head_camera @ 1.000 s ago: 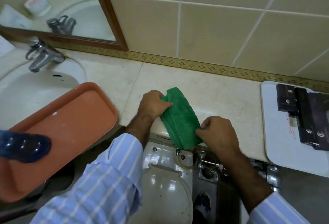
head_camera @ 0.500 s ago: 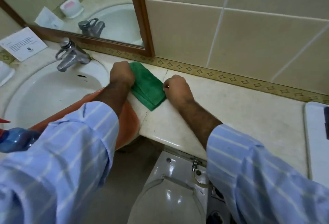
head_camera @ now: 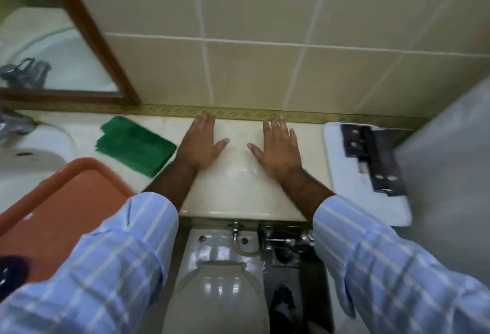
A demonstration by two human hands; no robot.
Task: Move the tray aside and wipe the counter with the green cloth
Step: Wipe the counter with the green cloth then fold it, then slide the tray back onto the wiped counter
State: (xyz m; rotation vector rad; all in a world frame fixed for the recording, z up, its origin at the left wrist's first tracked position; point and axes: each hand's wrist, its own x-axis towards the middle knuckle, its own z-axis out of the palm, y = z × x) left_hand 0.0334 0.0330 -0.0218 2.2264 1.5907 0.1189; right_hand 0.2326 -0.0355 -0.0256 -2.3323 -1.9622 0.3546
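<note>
The green cloth (head_camera: 135,145) lies folded on the beige counter (head_camera: 238,188), left of both hands and close to the sink. My left hand (head_camera: 201,145) rests flat on the counter with fingers spread, just right of the cloth and apart from it. My right hand (head_camera: 278,148) lies flat too, palm down, a little further right. Neither hand holds anything. The orange tray (head_camera: 61,209) sits at the lower left, overhanging the sink edge, partly hidden by my left sleeve.
A white sink (head_camera: 29,158) with a chrome tap (head_camera: 13,124) is at the left, under a wood-framed mirror (head_camera: 87,39). A white board (head_camera: 344,174) carrying dark blocks (head_camera: 371,153) lies on the counter's right end. A toilet (head_camera: 220,288) stands below the counter edge. A dark blue object (head_camera: 10,270) is on the tray.
Both hands have let go of the green cloth, which now lies by the sink. They moved right and now lie flat and open on the counter.
</note>
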